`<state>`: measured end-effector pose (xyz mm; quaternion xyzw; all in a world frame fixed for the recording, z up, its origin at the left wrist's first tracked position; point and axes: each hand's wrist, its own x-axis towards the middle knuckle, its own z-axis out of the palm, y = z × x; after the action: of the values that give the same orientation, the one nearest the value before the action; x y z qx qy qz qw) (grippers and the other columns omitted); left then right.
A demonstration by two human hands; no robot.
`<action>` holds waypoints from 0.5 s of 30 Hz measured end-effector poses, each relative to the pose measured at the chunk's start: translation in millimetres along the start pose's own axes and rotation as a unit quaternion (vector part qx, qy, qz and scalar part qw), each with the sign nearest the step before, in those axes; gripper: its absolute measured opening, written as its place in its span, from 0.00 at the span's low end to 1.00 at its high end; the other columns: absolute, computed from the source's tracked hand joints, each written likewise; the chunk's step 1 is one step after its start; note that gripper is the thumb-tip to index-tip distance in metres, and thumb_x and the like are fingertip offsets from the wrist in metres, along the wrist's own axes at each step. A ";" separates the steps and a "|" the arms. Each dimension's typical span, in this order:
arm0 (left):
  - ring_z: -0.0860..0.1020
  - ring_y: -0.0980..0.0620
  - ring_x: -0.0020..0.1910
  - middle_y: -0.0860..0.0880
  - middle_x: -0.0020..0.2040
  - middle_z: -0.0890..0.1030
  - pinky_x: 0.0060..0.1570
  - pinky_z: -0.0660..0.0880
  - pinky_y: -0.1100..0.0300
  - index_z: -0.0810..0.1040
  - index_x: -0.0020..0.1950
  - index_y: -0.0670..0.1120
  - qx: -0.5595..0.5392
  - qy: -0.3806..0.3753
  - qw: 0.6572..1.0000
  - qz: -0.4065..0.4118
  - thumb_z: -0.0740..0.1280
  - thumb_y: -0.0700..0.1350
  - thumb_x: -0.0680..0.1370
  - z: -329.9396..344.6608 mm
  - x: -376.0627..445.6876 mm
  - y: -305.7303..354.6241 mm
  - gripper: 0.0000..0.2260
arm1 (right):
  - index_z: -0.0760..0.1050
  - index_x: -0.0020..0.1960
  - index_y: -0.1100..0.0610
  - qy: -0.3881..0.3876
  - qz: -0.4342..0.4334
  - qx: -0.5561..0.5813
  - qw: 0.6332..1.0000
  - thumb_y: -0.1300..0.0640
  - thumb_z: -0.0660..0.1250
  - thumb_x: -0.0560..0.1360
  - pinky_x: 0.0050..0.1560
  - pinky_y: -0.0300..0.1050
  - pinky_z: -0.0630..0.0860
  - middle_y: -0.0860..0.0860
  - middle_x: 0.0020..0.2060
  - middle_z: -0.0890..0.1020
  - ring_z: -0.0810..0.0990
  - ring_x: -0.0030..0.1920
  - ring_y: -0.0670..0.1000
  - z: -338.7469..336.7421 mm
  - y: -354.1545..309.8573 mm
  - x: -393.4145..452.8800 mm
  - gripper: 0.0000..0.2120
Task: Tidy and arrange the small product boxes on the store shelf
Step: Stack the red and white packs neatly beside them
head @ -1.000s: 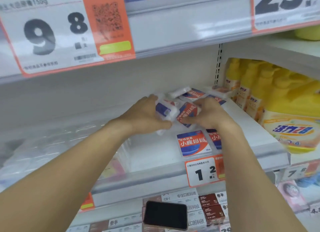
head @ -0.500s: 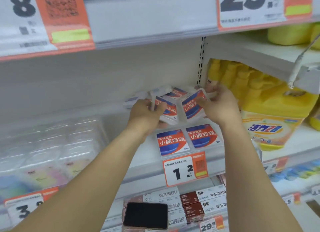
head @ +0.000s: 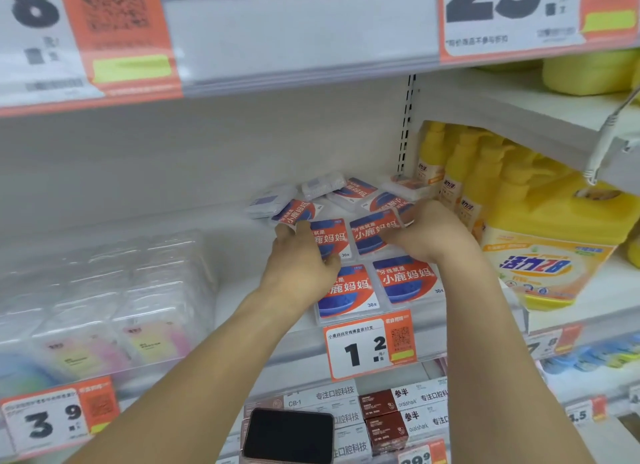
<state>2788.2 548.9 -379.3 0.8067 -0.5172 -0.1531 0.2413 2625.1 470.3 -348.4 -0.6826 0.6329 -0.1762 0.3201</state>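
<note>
Lying flat on the shelf (head: pixel 242 290), labels up: four boxes in two rows near the front edge. Left hand (head: pixel 299 259) covering part of the left rear box (head: pixel 332 238), fingers curling at its edge. Right hand (head: pixel 429 235) gripping the right rear box (head: pixel 372 233) by its corner, fingertips hidden. Jumbling behind, tilted every way, partly blurred: more boxes (head: pixel 353 190).

Readable print on shelf goods and tags

小鹿妈妈 is printed on the small product boxes (head: pixel 407 279); 活力28 on the yellow jug (head: pixel 540 266); "1.2" on the price tag (head: pixel 369 349).
</note>
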 end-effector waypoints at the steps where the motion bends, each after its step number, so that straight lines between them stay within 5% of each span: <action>1: 0.73 0.47 0.67 0.47 0.73 0.63 0.58 0.77 0.51 0.58 0.76 0.54 0.006 -0.002 1.000 0.007 0.68 0.56 0.76 0.6 -0.9 -1.1 0.32 | 0.74 0.62 0.51 -0.006 -0.002 -0.005 1.000 0.50 0.72 0.74 0.33 0.41 0.77 0.50 0.51 0.81 0.77 0.35 0.47 0.8 -0.7 0.2 0.18; 8: 0.71 0.48 0.68 0.49 0.75 0.59 0.58 0.76 0.53 0.58 0.77 0.57 0.010 -0.004 0.999 0.035 0.65 0.56 0.78 0.0 -7.7 -5.6 0.29 | 0.67 0.60 0.45 -0.058 -0.025 0.017 0.998 0.51 0.71 0.75 0.34 0.40 0.76 0.45 0.47 0.75 0.76 0.36 0.43 5.9 1.1 4.8 0.18; 12: 0.71 0.49 0.69 0.50 0.76 0.58 0.58 0.77 0.54 0.58 0.77 0.57 0.006 -0.006 0.999 0.041 0.65 0.56 0.78 -1.2 -10.4 -8.0 0.29 | 0.66 0.67 0.44 -0.096 -0.005 0.031 0.995 0.50 0.74 0.72 0.46 0.49 0.83 0.46 0.53 0.77 0.82 0.45 0.48 5.7 2.1 7.4 0.28; 15: 0.72 0.49 0.67 0.50 0.75 0.60 0.58 0.77 0.55 0.61 0.76 0.57 -0.007 0.000 0.999 0.037 0.66 0.56 0.77 -3.5 -10.3 -9.3 0.28 | 0.69 0.64 0.43 -0.095 0.000 0.049 0.994 0.51 0.77 0.68 0.50 0.53 0.83 0.46 0.54 0.80 0.84 0.47 0.50 2.8 3.6 6.9 0.28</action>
<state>2792.7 562.3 -381.5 0.7851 -0.5458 -0.1477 0.2528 2625.2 464.2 -354.0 -0.6797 0.5904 -0.1413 0.4116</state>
